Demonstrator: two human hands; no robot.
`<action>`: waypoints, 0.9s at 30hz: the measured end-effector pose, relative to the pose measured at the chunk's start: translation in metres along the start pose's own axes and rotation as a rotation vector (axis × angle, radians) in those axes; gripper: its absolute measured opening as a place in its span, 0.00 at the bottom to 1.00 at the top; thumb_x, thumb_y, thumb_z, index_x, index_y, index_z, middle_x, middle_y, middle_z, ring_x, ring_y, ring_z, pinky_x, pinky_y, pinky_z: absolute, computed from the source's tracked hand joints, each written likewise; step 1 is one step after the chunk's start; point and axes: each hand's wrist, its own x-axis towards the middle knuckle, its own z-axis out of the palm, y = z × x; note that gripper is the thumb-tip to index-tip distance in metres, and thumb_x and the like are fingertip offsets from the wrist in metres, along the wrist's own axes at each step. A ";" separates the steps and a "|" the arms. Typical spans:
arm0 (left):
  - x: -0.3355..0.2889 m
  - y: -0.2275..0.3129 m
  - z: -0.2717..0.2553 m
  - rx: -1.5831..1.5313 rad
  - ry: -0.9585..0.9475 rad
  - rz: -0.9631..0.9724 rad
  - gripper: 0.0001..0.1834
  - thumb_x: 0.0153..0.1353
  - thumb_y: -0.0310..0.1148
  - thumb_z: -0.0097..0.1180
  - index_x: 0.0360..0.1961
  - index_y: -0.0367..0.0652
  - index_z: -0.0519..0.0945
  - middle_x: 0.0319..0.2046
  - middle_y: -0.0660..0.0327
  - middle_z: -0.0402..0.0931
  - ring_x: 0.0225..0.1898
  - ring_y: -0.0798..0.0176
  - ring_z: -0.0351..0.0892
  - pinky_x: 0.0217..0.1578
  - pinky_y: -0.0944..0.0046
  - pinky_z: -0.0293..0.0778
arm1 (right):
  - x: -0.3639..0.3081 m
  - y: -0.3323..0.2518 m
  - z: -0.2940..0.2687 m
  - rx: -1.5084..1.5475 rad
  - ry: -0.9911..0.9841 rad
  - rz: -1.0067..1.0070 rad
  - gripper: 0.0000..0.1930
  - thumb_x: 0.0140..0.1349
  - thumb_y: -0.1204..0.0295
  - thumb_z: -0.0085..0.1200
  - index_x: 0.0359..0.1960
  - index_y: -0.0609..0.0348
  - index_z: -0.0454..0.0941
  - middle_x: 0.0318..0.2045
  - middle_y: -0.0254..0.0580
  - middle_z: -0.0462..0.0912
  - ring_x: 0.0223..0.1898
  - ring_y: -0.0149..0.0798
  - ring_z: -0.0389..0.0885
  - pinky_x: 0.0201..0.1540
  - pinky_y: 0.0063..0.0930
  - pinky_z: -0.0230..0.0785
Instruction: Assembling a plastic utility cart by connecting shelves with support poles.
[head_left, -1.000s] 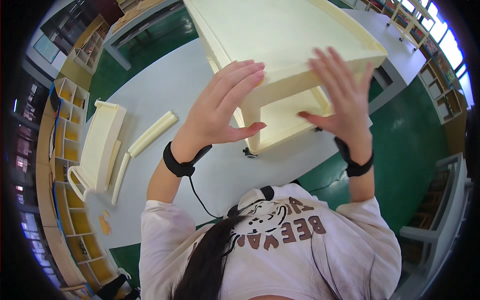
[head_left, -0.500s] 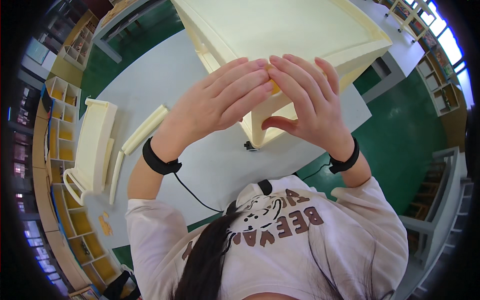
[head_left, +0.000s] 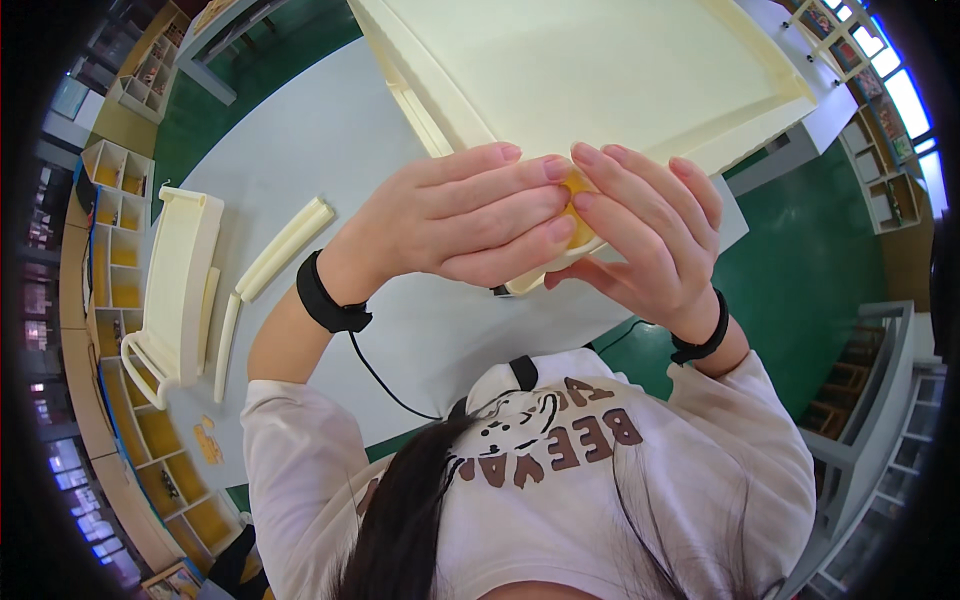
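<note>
- Landmark: cream plastic cart (head_left: pixel 600 80), rimmed top facing up, standing on the grey worktop (head_left: pixel 430 340) ahead of the person.
- Yellow-orange piece (head_left: pixel 578 213): at the cart's near corner, between both hands, mostly covered. Can't tell if it's loose or fixed there.
- Left hand (head_left: pixel 450 215): on the left of that corner, back of the hand up, fingers laid side by side, tips at the piece. Thumb hidden.
- Right hand (head_left: pixel 652 235): on the right of that corner, fingers curved toward the left hand, tips at the same piece, thumb lower down.
- State: both cupped around the piece; can't tell if either truly grasps it or only touches.
- Black wristband on each wrist; thin cable (head_left: pixel 385 383) runs from the left one.
- Cream tubes (head_left: pixel 285 248): left of the cart, on the worktop.
- Rimmed cream panel (head_left: pixel 180 270): farther left of the cart, loop handle (head_left: pixel 140 372) at its near end.
- Tan pieces (head_left: pixel 207 443): well left of the cart, closer to the person.
- Green floor (head_left: pixel 810 240): right of the cart.
</note>
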 end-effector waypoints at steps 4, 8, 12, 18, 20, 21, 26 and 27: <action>0.001 -0.006 -0.004 -0.049 -0.037 0.075 0.12 0.46 0.23 0.52 0.33 0.38 0.67 0.35 0.55 0.71 0.39 0.53 0.72 0.40 0.58 0.71 | 0.002 0.000 0.002 0.082 0.012 0.017 0.12 0.56 0.59 0.41 0.30 0.52 0.69 0.40 0.36 0.75 0.39 0.33 0.73 0.51 0.27 0.51; -0.001 -0.003 -0.006 -0.022 -0.067 0.044 0.13 0.46 0.25 0.54 0.35 0.39 0.68 0.36 0.56 0.71 0.40 0.54 0.72 0.41 0.58 0.71 | -0.001 -0.004 0.007 0.133 0.018 0.034 0.16 0.50 0.54 0.49 0.32 0.52 0.68 0.42 0.37 0.73 0.41 0.34 0.72 0.53 0.31 0.47; -0.001 0.007 -0.011 -0.031 -0.155 -0.052 0.19 0.44 0.29 0.57 0.39 0.40 0.67 0.41 0.56 0.69 0.45 0.54 0.69 0.45 0.57 0.68 | -0.010 -0.015 0.022 0.075 0.104 0.120 0.26 0.41 0.49 0.56 0.36 0.52 0.66 0.44 0.37 0.71 0.44 0.37 0.68 0.55 0.37 0.41; -0.004 0.018 -0.030 0.009 -0.285 -0.152 0.33 0.38 0.32 0.64 0.47 0.45 0.62 0.48 0.54 0.63 0.49 0.48 0.64 0.48 0.53 0.63 | -0.015 -0.015 0.019 0.166 0.137 0.171 0.23 0.36 0.61 0.63 0.33 0.50 0.65 0.44 0.37 0.71 0.43 0.38 0.69 0.56 0.40 0.39; -0.029 0.012 -0.031 0.098 -0.209 -0.220 0.37 0.37 0.32 0.65 0.49 0.46 0.59 0.51 0.53 0.58 0.51 0.48 0.60 0.48 0.52 0.62 | -0.016 -0.013 0.007 0.195 0.125 0.171 0.21 0.36 0.62 0.63 0.30 0.50 0.65 0.43 0.38 0.72 0.42 0.38 0.69 0.56 0.39 0.39; -0.042 0.008 -0.030 0.176 -0.128 -0.291 0.40 0.36 0.32 0.65 0.51 0.46 0.56 0.53 0.52 0.53 0.53 0.47 0.56 0.49 0.51 0.60 | -0.018 -0.010 -0.001 0.221 0.105 0.178 0.20 0.35 0.64 0.63 0.28 0.50 0.64 0.42 0.38 0.73 0.41 0.37 0.70 0.56 0.39 0.39; -0.086 -0.026 -0.047 0.285 0.018 -0.727 0.46 0.35 0.32 0.66 0.54 0.46 0.49 0.56 0.51 0.41 0.57 0.50 0.45 0.50 0.51 0.56 | -0.037 0.014 -0.042 0.309 0.038 0.173 0.22 0.32 0.64 0.65 0.23 0.50 0.62 0.37 0.40 0.75 0.38 0.39 0.71 0.55 0.41 0.42; -0.093 -0.034 -0.050 0.340 0.073 -0.832 0.47 0.35 0.32 0.65 0.54 0.46 0.47 0.56 0.51 0.40 0.58 0.51 0.43 0.50 0.52 0.55 | -0.043 0.021 -0.049 0.308 0.042 0.167 0.22 0.32 0.64 0.65 0.23 0.50 0.62 0.37 0.40 0.75 0.38 0.39 0.71 0.55 0.41 0.42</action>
